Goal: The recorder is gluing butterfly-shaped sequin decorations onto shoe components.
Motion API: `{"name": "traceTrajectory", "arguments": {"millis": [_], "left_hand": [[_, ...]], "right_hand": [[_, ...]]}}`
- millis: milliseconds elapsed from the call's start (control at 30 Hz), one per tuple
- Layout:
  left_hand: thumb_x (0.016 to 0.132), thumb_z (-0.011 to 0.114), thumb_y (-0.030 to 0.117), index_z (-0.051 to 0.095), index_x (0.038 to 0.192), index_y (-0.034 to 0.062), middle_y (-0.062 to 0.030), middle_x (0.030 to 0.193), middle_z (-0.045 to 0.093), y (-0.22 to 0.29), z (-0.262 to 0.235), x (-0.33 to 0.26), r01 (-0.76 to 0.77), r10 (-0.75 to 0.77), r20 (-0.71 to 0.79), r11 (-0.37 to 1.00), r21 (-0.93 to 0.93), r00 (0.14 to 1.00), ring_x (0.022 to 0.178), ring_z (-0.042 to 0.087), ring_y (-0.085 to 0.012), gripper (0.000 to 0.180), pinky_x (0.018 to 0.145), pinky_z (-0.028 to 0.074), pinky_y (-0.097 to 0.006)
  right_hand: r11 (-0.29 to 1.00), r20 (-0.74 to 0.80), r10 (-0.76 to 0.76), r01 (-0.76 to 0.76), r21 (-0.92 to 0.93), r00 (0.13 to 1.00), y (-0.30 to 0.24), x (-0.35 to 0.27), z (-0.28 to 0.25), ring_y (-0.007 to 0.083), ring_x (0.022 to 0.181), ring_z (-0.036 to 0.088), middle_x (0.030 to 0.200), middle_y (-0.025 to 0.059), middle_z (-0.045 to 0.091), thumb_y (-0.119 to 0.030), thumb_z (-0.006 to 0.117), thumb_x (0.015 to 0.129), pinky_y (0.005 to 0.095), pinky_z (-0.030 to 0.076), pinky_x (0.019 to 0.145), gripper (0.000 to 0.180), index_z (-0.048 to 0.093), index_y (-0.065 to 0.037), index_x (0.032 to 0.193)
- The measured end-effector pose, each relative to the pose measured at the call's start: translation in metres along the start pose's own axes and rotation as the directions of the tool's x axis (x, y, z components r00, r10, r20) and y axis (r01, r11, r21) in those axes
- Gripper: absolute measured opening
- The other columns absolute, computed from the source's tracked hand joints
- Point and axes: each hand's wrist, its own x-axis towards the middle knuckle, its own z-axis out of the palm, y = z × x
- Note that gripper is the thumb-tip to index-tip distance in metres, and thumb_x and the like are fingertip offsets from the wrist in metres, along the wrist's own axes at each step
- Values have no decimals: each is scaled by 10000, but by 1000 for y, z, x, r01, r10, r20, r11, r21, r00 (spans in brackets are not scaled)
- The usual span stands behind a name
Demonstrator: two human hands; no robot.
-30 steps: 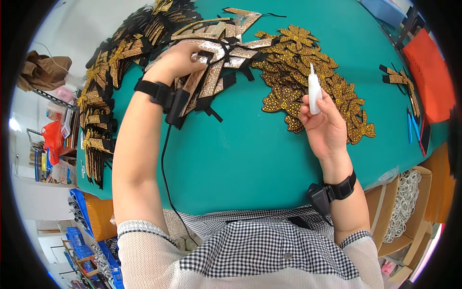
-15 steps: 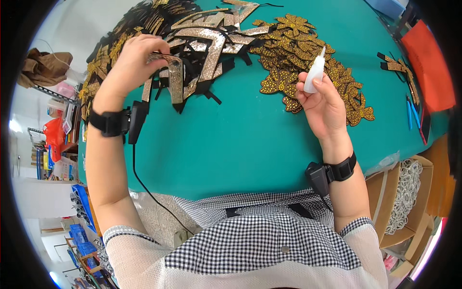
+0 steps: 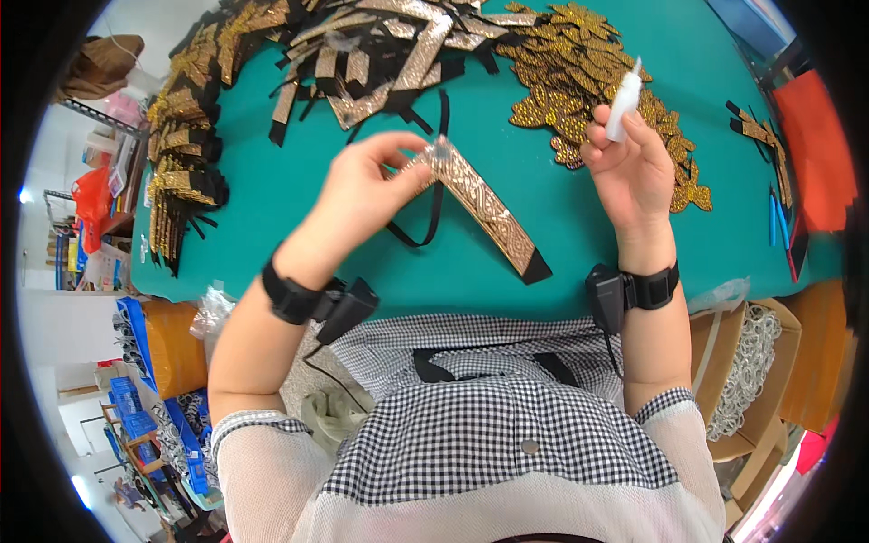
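Note:
My left hand (image 3: 369,181) pinches a V-shaped gold glitter strip (image 3: 484,208) near its corner, above the green tabletop. One arm of the strip slants down to the right and ends in a black tip; a thin black band (image 3: 438,213) hangs behind it. Upright in my right hand (image 3: 634,172) is a small white squeeze bottle (image 3: 623,107) with a narrow pointed nozzle, held between thumb and fingers. Behind that hand lies a heap of gold studded butterfly-shaped patches (image 3: 579,63). Beyond my left hand is a pile of similar gold and black strips (image 3: 421,54).
More gold and black pieces (image 3: 181,172) line the table's left edge. Blue-handled tools (image 3: 772,217) and a red sheet (image 3: 808,149) lie at the right. A cardboard box (image 3: 724,362) of pale rings stands below the table's right edge.
My left hand has come away from the pile toward the middle, bringing one V-shaped strip with it. My right hand still holds the bottle, slightly farther right and up in view.

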Motion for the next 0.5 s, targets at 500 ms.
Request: {"name": "traceTrajectory", "arguments": {"millis": [500], "left_hand": [[743,595,29,568,868,51,-81,861,609,-15,59,-30,-320,508,-23,577,751,861,693,555,-250,130,636,471,-336]], "right_hand": [[947,140,275,-243,-209,951,29,1,12,222,805,624,908,120,604,-129,537,856,459,494,845,224,491,-4,1037]]}}
